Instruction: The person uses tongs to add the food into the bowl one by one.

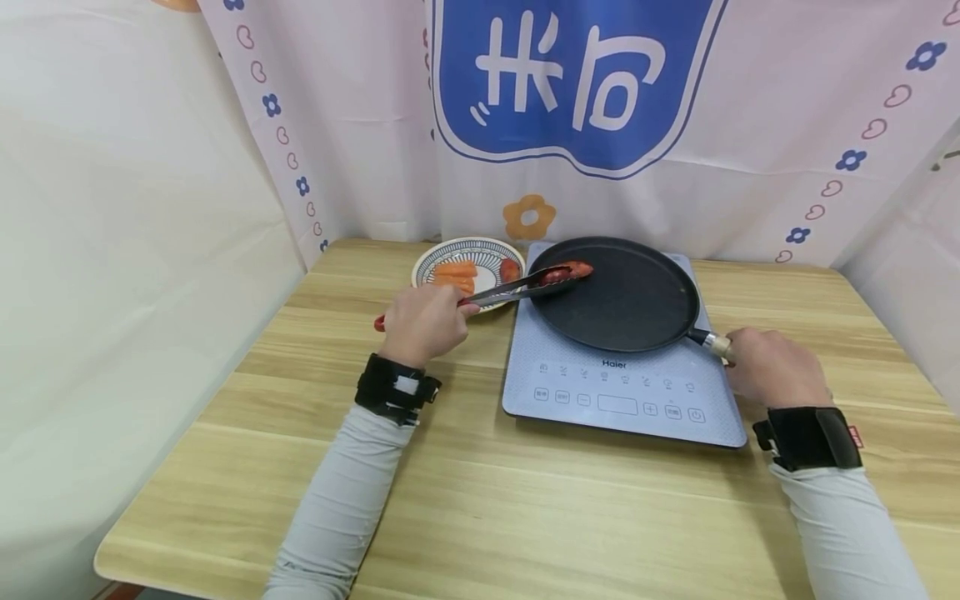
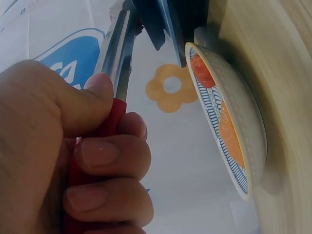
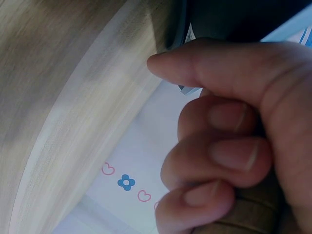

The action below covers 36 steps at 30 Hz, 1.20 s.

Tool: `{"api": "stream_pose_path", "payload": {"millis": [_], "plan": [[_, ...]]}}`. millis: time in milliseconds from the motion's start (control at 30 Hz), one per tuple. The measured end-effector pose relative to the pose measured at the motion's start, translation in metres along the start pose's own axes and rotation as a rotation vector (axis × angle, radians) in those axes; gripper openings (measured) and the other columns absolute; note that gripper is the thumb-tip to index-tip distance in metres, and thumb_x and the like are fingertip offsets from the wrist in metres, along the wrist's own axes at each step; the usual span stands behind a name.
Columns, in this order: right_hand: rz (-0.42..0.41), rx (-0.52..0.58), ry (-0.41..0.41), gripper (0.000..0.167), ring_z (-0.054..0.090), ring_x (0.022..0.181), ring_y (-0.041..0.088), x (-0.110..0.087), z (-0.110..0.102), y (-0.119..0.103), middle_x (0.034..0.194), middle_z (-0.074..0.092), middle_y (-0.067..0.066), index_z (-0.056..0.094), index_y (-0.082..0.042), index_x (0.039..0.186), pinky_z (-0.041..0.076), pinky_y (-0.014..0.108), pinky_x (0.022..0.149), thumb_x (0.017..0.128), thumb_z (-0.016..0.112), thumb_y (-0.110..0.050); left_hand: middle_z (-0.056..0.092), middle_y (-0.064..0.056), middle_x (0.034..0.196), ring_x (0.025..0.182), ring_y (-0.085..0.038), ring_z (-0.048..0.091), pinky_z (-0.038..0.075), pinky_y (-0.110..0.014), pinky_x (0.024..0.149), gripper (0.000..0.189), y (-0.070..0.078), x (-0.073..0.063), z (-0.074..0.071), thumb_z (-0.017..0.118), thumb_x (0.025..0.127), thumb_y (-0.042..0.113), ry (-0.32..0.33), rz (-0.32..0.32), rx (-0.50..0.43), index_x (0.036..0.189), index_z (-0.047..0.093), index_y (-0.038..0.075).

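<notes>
My left hand (image 1: 426,323) grips red-handled metal tongs (image 1: 501,292), its fingers curled round the handle (image 2: 113,117). Between the tong tips is a reddish, sausage-like piece of food (image 1: 576,269), held over the left edge of a flat black pan (image 1: 619,302); whether it touches the pan I cannot tell. With my right hand (image 1: 776,367) I hold the pan's wooden handle (image 1: 722,345), fingers wrapped round it in the right wrist view. Left of the pan, a patterned plate (image 1: 424,264) bears orange strips (image 1: 454,272) and a red piece (image 1: 510,270).
Under the pan sits a white Haier induction cooker (image 1: 525,358) with touch controls along its front. Everything stands on a wooden table (image 1: 450,500). A printed curtain (image 1: 375,125) hangs right behind, and a pale sheet (image 1: 135,250) lines the left side.
</notes>
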State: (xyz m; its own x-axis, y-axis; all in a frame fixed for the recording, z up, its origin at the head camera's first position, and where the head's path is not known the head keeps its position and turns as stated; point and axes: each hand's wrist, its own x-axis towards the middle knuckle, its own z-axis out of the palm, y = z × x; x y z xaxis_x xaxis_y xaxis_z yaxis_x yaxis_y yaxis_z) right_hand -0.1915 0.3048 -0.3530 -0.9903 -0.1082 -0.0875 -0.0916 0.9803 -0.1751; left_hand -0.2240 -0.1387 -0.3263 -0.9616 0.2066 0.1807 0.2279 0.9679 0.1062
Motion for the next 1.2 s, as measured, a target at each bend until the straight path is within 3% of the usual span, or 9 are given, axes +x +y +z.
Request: {"api": "stream_pose_path", "payload": {"millis": [633, 1200], "plan": [[-0.005, -0.006, 0.006, 0.006, 0.053, 0.067, 0.028, 0.000, 0.000, 0.000, 0.076, 0.063, 0.009, 0.070, -0.001, 0.094, 0.041, 0.039, 0.054, 0.091, 0.070, -0.006, 0.046, 0.001, 0.064, 0.059, -0.020, 0.051, 0.037, -0.034, 0.056, 0.047, 0.002, -0.003, -0.003, 0.056, 0.107, 0.048, -0.115, -0.006, -0.126, 0.074, 0.060, 0.014], [-0.015, -0.011, 0.015, 0.004, 0.053, 0.067, 0.028, 0.001, 0.000, 0.001, 0.075, 0.062, 0.009, 0.069, -0.004, 0.091, 0.041, 0.041, 0.054, 0.090, 0.070, -0.007, 0.049, 0.002, 0.067, 0.059, -0.017, 0.048, 0.036, -0.033, 0.058, 0.045, 0.003, -0.009, -0.020, 0.055, 0.108, 0.049, -0.227, -0.011, -0.175, 0.079, 0.060, 0.014]]}}
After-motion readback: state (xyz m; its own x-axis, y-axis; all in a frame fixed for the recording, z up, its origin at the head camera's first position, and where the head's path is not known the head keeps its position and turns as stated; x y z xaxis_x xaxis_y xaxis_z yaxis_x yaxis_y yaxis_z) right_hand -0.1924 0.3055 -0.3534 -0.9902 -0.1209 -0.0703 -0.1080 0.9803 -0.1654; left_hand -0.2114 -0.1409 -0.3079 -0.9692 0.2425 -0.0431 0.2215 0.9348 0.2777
